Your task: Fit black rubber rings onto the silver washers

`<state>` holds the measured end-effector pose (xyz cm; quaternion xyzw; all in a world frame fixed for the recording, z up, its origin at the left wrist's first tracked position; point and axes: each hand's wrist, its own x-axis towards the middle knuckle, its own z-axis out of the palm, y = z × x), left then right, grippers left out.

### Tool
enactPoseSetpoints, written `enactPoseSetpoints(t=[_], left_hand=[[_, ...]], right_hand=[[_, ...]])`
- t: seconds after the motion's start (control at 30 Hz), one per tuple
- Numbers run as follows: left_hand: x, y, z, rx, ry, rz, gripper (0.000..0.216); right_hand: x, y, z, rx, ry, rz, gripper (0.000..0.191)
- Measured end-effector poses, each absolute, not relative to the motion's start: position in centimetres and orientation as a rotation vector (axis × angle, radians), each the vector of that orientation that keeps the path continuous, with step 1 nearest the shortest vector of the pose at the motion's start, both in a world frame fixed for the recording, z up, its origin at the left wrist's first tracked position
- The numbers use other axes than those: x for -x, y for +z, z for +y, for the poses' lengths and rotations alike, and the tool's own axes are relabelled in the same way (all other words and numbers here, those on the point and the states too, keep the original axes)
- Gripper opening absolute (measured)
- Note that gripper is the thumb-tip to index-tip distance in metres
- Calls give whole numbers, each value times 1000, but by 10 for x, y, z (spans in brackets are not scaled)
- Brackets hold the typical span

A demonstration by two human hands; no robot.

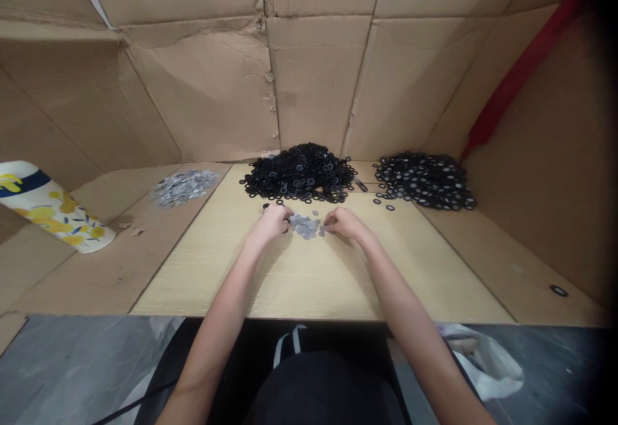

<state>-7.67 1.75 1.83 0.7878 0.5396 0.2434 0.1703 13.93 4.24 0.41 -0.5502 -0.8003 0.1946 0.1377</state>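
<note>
Between my two hands lies a small pile of thin grey discs [305, 226] on the pale yellow board. My left hand [276, 221] is at the pile's left side, fingers curled closed around a black ring [286, 225] that shows at the fingertips. On the right side, my right hand [344, 223] has its thumb and fingers pinched together at a grey disc [323, 228] by the pile's edge. Just beyond the hands rises a large heap of black rings [302, 170]. Farther right sits a heap of black rings with pale centres [425, 180].
Grey discs form a larger pile [186, 187] at the left. A floral-patterned bottle [62, 212] leans at the far left. Cardboard walls [318, 84] close off the back and sides. A red strip [516, 77] hangs at right; one ring [559, 290] lies near the front right.
</note>
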Motion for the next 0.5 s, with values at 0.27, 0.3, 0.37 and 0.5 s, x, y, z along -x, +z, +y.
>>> enactPoseSetpoints(t=[0.27,0.3,0.37,0.5], left_hand=[[56,13,17,-1896,1087,1394,20],[53,9,18,-1845,1118,1355,19],[47,0,21,-1707,1133,1281,19],[41,-16,25,-1506,1145,1196,16]], right_hand=[[-137,0,42,1508,595,-2179,7],[-137,1,41,1493,604,-2165,7],[-137,1,41,1475,648,-2130,9],[-136,2,40,1467,754,-2041,15]])
